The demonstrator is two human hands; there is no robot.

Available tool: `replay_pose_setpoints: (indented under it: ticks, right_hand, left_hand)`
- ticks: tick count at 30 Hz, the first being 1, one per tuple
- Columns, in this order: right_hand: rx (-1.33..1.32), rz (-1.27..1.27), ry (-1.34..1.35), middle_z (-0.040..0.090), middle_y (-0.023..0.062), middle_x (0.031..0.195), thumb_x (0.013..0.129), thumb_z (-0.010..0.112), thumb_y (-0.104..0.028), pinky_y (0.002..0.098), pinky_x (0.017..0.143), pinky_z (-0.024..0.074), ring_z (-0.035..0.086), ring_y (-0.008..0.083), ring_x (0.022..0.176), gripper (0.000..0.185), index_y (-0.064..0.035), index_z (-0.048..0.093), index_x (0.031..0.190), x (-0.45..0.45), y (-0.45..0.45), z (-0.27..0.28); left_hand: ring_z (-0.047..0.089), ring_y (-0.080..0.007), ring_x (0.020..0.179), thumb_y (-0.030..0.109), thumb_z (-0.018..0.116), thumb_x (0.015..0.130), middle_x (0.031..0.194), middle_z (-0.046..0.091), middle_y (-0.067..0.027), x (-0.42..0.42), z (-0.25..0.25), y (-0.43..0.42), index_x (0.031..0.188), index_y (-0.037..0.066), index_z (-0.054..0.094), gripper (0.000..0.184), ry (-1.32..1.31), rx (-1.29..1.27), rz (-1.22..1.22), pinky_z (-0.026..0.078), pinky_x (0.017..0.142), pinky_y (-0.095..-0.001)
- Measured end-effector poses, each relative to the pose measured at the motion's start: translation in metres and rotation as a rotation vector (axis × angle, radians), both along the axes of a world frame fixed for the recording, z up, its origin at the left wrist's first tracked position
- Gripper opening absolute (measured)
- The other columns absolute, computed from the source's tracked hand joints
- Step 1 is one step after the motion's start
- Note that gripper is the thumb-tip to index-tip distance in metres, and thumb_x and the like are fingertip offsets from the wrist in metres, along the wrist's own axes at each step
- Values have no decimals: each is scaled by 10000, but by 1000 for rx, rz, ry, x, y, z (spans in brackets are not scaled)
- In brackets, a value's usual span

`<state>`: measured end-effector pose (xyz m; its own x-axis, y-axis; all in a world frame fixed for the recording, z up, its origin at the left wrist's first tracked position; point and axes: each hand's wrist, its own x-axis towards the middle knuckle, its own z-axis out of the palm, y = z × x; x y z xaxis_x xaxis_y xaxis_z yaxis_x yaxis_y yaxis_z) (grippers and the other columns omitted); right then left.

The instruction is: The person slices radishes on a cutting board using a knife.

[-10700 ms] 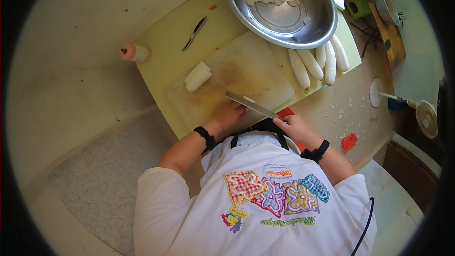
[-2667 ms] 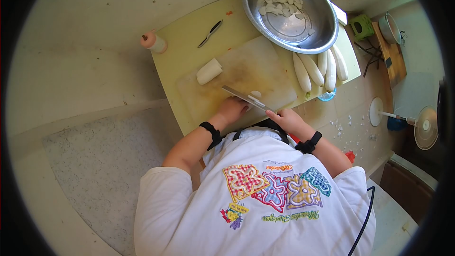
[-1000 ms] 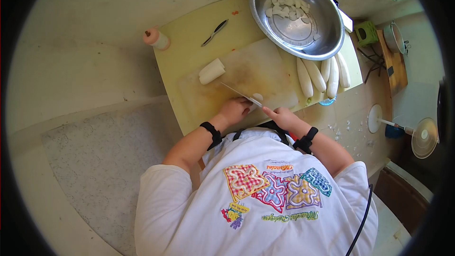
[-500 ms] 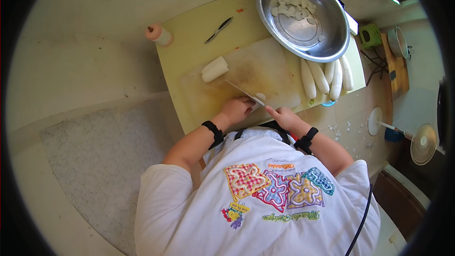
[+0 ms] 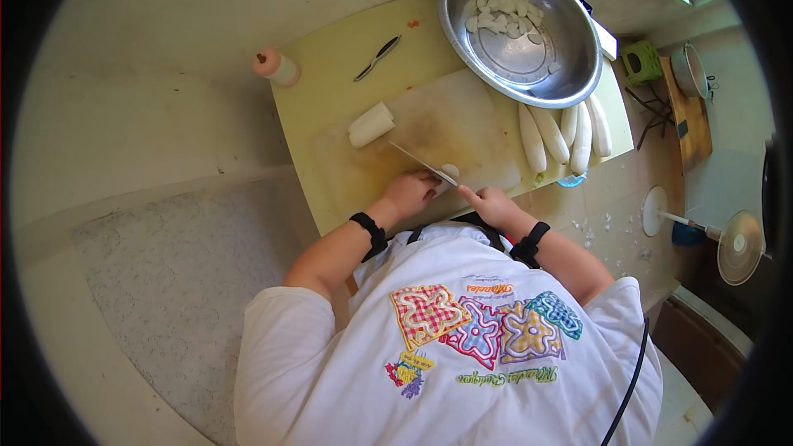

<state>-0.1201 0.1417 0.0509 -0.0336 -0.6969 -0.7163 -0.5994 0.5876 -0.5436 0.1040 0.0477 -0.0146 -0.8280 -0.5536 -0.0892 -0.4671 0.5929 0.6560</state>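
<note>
My right hand is closed round the handle of a kitchen knife, whose blade points up and left over the cutting board. Beside the blade, my left hand has its fingers bent round a piece of white radish, mostly hidden behind the fingers and knife. A pale radish slice shows on the blade's far side. Further up the board lies a short, thick chunk of peeled radish, apart from both hands.
A large steel basin with several white slices stands at the back right. Several whole peeled radishes lie below it. A peeler and a pink-capped bottle are at the left. A fan stands right.
The whole view has shifted very slightly. Both hands and the knife keep nearly the same place on the board; the slice by the blade sits slightly closer to the knife.
</note>
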Motion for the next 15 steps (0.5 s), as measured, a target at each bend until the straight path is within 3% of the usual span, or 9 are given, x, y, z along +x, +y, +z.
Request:
replay_pose_setpoints:
  ticks: [6, 8, 9, 11, 12, 14, 15]
  right_hand:
    - [-7, -1, 1, 643, 317, 728, 918, 424, -751, 469, 750, 503, 657, 423, 739, 920, 119, 672, 751, 0, 3, -2]
    - [30, -55, -41, 645, 218, 678, 915, 499, -712, 444, 703, 496, 639, 303, 679, 867, 131, 663, 789, -3, 3, -8]
    - [28, -60, -40, 645, 218, 678, 915, 499, -712, 444, 703, 496, 639, 303, 679, 867, 131, 663, 789, -3, 3, -5]
    - [-28, -64, -45, 646, 179, 672, 865, 635, -632, 432, 664, 495, 629, 263, 660, 765, 128, 665, 791, -5, 2, 4]
    - [-30, -67, -44, 646, 179, 672, 865, 635, -632, 432, 664, 495, 629, 263, 660, 765, 128, 665, 791, -7, 2, 5]
    - [-1, 5, 29, 667, 283, 769, 792, 714, -498, 450, 715, 523, 673, 374, 731, 619, 117, 684, 860, -8, 2, 6]
    - [-2, 1, 28, 667, 283, 769, 792, 714, -498, 450, 715, 523, 673, 374, 731, 619, 117, 684, 860, -9, 5, 1]
  left_hand:
    - [687, -297, 933, 181, 631, 836, 1104, 700, -79, 1, -2, 2, 1054, 125, 730, 246, 14, -22, -11, 568, 826, -415]
    - [685, -303, 935, 181, 631, 836, 1105, 698, -84, 2, -4, 3, 1059, 123, 730, 251, 18, -24, -12, 567, 827, -416]
    - [683, -309, 947, 166, 652, 826, 1103, 698, -92, 2, -3, 4, 1055, 112, 733, 249, 14, 7, 19, 565, 832, -408]
    - [681, -315, 960, 152, 674, 817, 1100, 698, -100, 0, -2, 4, 1052, 101, 737, 249, 12, 37, 44, 564, 837, -401]
    - [677, -321, 968, 148, 679, 812, 1100, 695, -106, 0, -1, 2, 1057, 94, 735, 257, 11, 45, 19, 563, 843, -401]
    - [674, -327, 976, 144, 684, 807, 1101, 693, -113, 1, -2, -1, 1062, 87, 733, 266, 7, 52, -6, 561, 849, -402]
    - [671, -331, 982, 138, 688, 802, 1102, 691, -121, 1, -2, -3, 1073, 78, 730, 281, 31, 88, 8, 559, 855, -401]
